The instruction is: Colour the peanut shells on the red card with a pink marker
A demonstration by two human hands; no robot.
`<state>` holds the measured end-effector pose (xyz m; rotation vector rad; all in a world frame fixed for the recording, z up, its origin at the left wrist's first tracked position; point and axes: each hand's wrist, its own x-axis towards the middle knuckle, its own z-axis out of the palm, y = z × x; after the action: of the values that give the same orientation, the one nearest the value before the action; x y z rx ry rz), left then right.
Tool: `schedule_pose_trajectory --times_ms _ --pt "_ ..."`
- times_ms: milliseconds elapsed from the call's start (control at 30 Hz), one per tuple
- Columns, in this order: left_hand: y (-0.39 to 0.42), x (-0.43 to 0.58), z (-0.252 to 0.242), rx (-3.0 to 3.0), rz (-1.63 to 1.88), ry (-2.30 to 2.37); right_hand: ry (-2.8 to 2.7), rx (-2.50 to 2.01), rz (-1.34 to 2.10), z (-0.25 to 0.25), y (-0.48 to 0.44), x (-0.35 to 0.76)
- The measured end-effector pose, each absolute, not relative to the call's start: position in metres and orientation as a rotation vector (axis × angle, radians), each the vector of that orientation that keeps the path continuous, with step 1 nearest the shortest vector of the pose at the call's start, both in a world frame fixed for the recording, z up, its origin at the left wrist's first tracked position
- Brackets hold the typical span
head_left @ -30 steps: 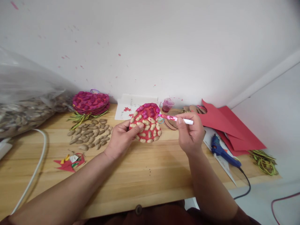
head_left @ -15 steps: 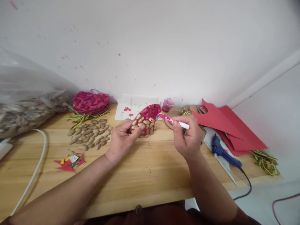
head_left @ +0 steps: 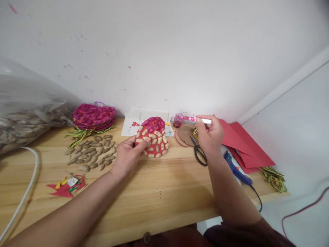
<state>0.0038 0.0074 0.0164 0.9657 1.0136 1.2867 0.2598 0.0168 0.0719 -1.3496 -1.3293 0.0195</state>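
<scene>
Peanut disc (head_left: 152, 138) is pinched at its left edge by the left hand (head_left: 128, 153), above the table (head_left: 144, 202); brush (head_left: 205, 121) is grasped by the right hand (head_left: 211, 136), right of the disc; its tip is blurred at the dye cup (head_left: 177, 120), in or over unclear; cup could be tipped if bumped by the brush; magenta peanuts (head_left: 154, 120) could be smeared by a slipping grip.

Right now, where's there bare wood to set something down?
Widest: between your forearms, nearer you than the peanut disc, just a few dark specks. Narrower: between the white cable and coloured scraps. Crowded: the right side, with scissors, red paper and a blue glue gun.
</scene>
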Motion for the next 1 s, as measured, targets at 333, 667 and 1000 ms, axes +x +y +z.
schedule_pose_trajectory --times_ms 333,667,1000 --pt "0.010 0.003 0.011 0.934 1.285 1.025 -1.590 -2.036 -0.095 0.078 0.109 0.280" --pt "0.009 0.003 0.014 0.907 1.259 1.020 -1.695 -2.242 -0.170 0.067 0.128 0.276" --pt "0.007 0.005 0.021 0.918 1.283 1.029 -1.693 -2.250 -0.199 0.067 0.128 0.279"
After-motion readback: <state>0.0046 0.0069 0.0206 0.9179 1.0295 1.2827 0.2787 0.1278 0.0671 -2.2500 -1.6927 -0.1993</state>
